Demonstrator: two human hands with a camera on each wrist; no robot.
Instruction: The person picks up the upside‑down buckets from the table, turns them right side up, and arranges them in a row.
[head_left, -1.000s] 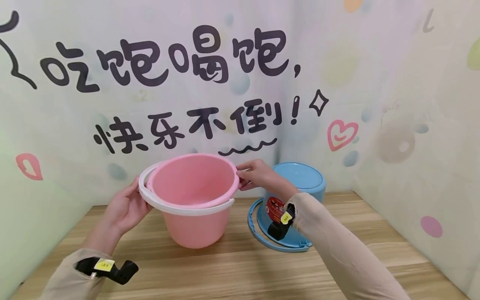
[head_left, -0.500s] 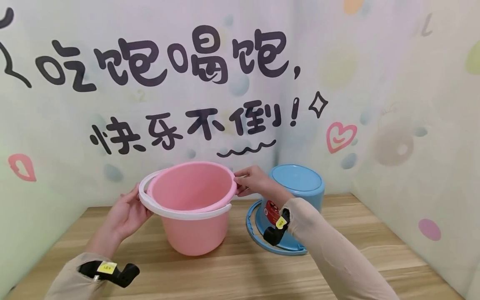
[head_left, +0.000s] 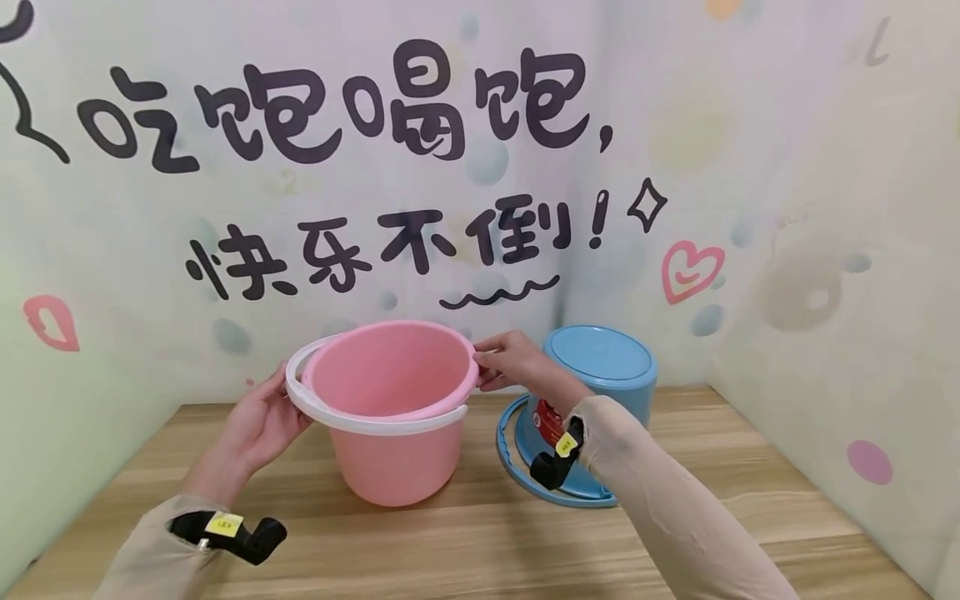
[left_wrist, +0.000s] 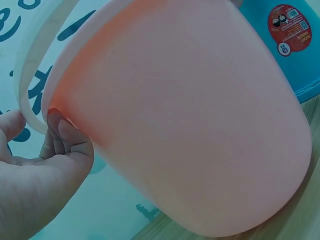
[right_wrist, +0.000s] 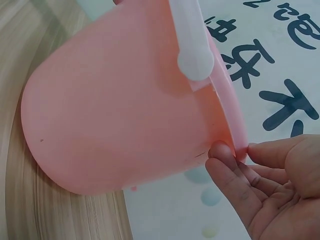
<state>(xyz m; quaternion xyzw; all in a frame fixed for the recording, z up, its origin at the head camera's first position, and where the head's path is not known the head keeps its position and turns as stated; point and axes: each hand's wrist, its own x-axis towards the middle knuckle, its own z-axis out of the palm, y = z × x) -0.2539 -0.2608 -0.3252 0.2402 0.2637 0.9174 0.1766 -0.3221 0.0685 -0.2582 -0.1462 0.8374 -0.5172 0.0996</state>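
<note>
Between both hands is a pink bucket (head_left: 397, 467), its mouth up and its base right at the wooden table top. Its white handle (head_left: 375, 423) lies down around the near and left side of the rim. My left hand (head_left: 258, 425) grips the rim on the left; the left wrist view shows curled fingertips (left_wrist: 62, 125) under the rim, with the thumb at the handle. On the other side, my right hand (head_left: 512, 358) pinches the rim, thumb on top and fingers below, as the right wrist view shows (right_wrist: 275, 185).
A blue bucket (head_left: 600, 358) stands upside down at the right, partly behind my right forearm. Its blue handle (head_left: 513, 467) lies on the wooden table (head_left: 420, 550), and a red label (left_wrist: 290, 30) is on its side. A printed cloth wall (head_left: 480, 183) rises behind the table.
The pink bucket has come down slightly since a second ago, both hands moving with it. Over the last half second it keeps its place. The blue bucket has not moved.
</note>
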